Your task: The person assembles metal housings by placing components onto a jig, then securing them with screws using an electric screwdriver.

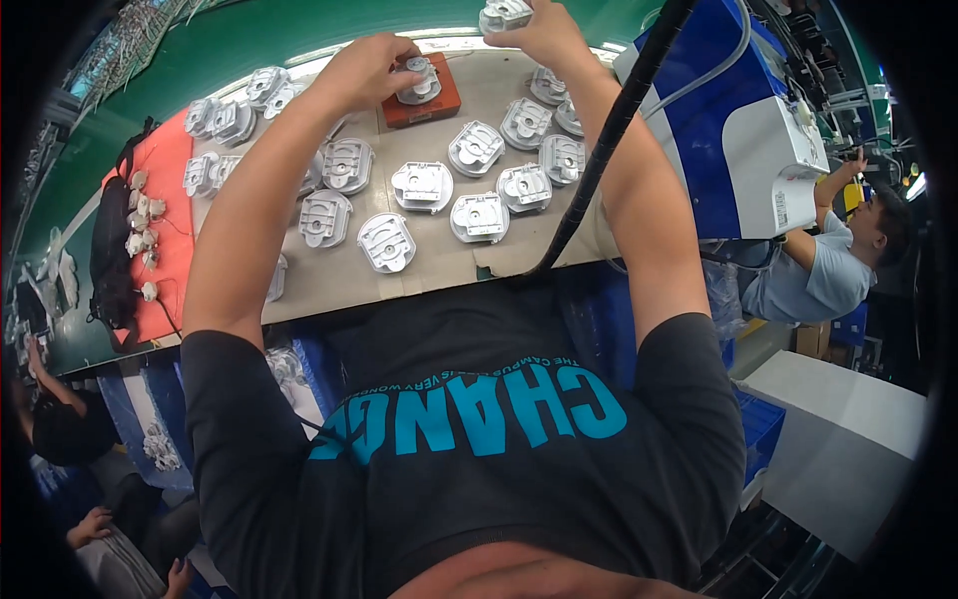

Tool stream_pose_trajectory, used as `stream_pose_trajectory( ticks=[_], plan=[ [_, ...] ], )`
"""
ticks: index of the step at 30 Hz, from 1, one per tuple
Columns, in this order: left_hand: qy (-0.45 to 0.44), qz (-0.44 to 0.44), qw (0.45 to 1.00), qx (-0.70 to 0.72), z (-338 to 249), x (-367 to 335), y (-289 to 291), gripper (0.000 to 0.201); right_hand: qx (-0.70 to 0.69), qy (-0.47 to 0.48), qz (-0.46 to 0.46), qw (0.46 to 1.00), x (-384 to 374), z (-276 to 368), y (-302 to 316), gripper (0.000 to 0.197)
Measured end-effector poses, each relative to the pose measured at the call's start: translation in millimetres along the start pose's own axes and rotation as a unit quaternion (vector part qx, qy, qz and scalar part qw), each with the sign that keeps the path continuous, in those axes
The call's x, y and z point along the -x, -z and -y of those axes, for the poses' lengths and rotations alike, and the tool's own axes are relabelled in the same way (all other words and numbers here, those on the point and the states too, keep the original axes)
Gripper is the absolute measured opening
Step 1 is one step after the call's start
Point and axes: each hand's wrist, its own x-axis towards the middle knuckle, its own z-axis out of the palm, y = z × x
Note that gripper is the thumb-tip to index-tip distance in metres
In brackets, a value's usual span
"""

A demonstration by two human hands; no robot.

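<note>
At the far side of the table my left hand curls its fingers around a small round white plastic housing. That housing rests on an orange-red block. Farther right, my right hand grips another white plastic housing above the green surface beyond the light strip. Its fingers partly cover the piece, and the picture's upper edge is close by. Several similar round white housings, such as one at the front and one in the middle, lie spread between my forearms.
A black flexible hose crosses the table's right part, beside a blue-and-white machine. On the left, an orange-red mat carries small white parts with wires and a black pouch. A co-worker is at the right.
</note>
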Motion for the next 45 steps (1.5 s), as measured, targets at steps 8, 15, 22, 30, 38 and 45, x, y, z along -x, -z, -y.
stream_pose_trajectory(
  ticks=[8,15,22,30,38,45],
  plan=[
    [-0.066,-0.118,0.991,0.01,22.7,10.2,36.2,0.039,-0.001,0.175,0.16,0.971,3.7,-20.2,-35.6,0.079],
    [0.037,-0.245,0.966,0.078,25.4,157.3,133.2,0.034,0.03,0.219,0.278,0.935,0.7,18.9,-66.9,0.08],
    [0.267,-0.426,0.86,0.085,34.1,383.1,119.3,0.034,0.022,0.28,0.353,0.892,-28.2,-8.2,-83.0,0.085],
    [0.547,-0.482,0.678,0.096,39.1,603.0,-57.9,0.035,0.084,0.3,0.4,0.862,-47.7,1.6,-77.0,0.085],
    [0.694,-0.344,0.633,0.003,29.4,613.2,-171.0,0.043,0.052,0.191,0.475,0.858,-15.9,12.7,-43.5,0.099],
    [0.724,-0.326,0.607,0.027,-11.1,600.5,-222.7,0.034,0.076,0.129,0.436,0.887,20.1,31.4,-36.8,0.09]
  ],
)
